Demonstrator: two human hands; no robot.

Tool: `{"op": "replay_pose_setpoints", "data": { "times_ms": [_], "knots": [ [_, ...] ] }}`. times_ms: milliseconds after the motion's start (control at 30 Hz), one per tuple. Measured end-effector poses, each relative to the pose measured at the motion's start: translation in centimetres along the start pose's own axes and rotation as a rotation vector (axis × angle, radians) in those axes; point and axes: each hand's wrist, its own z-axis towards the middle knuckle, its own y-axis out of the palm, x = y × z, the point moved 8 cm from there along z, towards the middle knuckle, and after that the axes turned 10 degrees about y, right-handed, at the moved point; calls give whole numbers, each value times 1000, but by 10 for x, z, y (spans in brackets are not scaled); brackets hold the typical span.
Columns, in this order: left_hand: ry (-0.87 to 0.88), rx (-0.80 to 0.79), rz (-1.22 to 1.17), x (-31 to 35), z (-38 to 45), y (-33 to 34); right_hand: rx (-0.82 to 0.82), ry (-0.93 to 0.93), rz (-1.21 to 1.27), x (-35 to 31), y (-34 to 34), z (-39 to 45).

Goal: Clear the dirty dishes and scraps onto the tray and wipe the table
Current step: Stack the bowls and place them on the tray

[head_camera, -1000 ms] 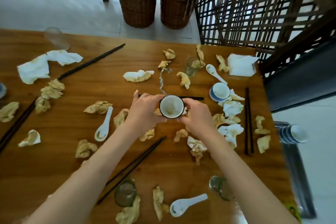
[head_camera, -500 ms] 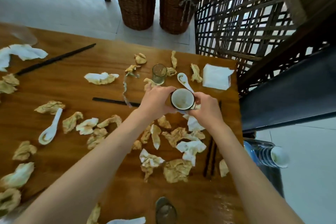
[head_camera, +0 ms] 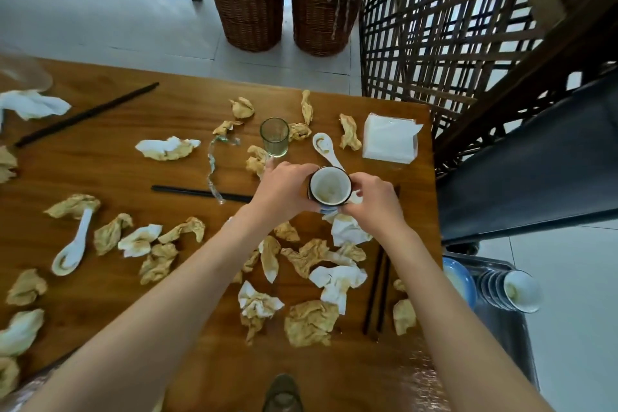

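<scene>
Dining room of a restaurant or tea house after a meal. Wooden bench (head_camera: 100, 170) strewn with stained crumpled napkins (head_camera: 309, 323), porcelain soup spoons (head_camera: 72, 252), black chopsticks (head_camera: 376, 294), a small glass (head_camera: 274, 136) and a stack of clean napkins (head_camera: 389, 139). Beside it, a metal tray (head_camera: 501, 321) carries stacked cups (head_camera: 508, 289). Behind: lattice screen (head_camera: 444, 27), two wicker baskets (head_camera: 250, 3), tiled floor (head_camera: 100, 20).

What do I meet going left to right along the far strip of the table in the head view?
Crumpled white napkin → long dark chopstick → clear drinking glass → white ceramic soup spoon → square stack of white paper napkins.
</scene>
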Motion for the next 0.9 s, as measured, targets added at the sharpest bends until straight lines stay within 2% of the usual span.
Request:
{"op": "replay_pose_setpoints", "data": {
  "times_ms": [900],
  "knots": [
    [-19, 55, -125, -5, 0, 4, 25, -11, 99, 9, 8, 4]
  ]
}}
